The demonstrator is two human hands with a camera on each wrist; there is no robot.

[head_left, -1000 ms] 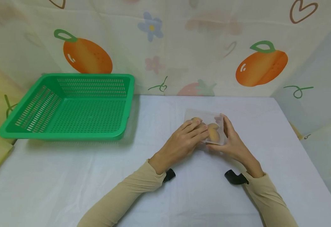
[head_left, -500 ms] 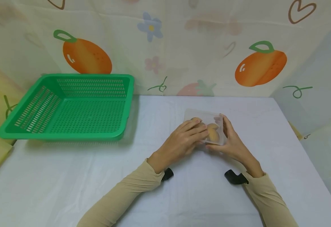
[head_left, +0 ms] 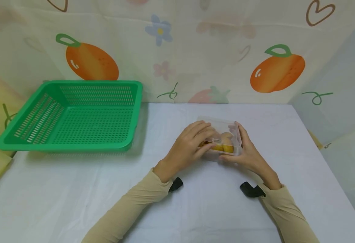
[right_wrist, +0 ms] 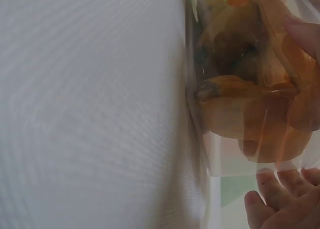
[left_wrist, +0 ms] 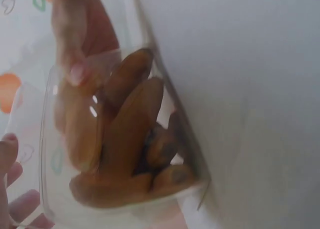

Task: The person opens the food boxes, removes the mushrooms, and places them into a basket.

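Sitting right of centre on the desk, well apart from the green basket, the clear box turns its near wall towards the person. That wall runs almost side to side, its right end slightly nearer. Seen from the head the outline is close to square, so I cannot tell its long axis. The oval pieces inside point various ways; in the left wrist view several lie aslant with their long axes crossing.

Half a second ago the left hand lay across the middle of the lid; now it has drawn back to the left, with its fingers arched. The lid's near edge has come up, and the nearest pieces show bright yellow below it, where before all looked hazy through the plastic. The right hand has hardly moved.

The left hand's fingers are bent over the lid's left part, thumb parted from them by the near edge; in the left wrist view they grip the clear plastic. The right hand is clamped round the box's right end, its thumb on the near wall and its fingers along the far side.
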